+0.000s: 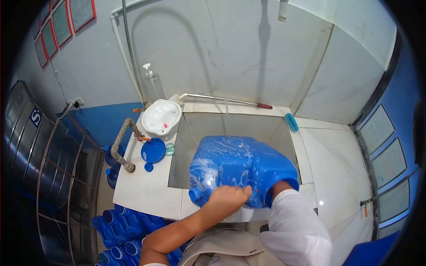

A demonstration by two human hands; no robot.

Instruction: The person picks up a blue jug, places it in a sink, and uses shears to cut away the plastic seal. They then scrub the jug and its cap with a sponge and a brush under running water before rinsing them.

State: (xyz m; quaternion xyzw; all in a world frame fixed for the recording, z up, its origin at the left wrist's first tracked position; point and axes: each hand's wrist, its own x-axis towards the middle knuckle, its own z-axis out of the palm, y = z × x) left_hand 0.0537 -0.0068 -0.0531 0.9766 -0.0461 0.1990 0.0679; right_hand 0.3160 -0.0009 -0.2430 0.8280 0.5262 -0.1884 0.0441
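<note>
Both hands work one soapy blue jug (242, 170), tipped over the sink (230, 128): left hand (228, 197) clasps its lower edge near the neck, right arm vanishes inside, so its grip can't be told.

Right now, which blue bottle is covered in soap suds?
The big blue jug over the sink, held by the left hand. White foam streaks it, while the blue bottles stacked on the floor show none.

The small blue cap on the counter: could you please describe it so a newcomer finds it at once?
Start at the tiled sink basin and move to the white counter on its left. Below the white soapy bowl lies a large blue lid; the small blue cap sits just beneath it, far smaller.
</note>
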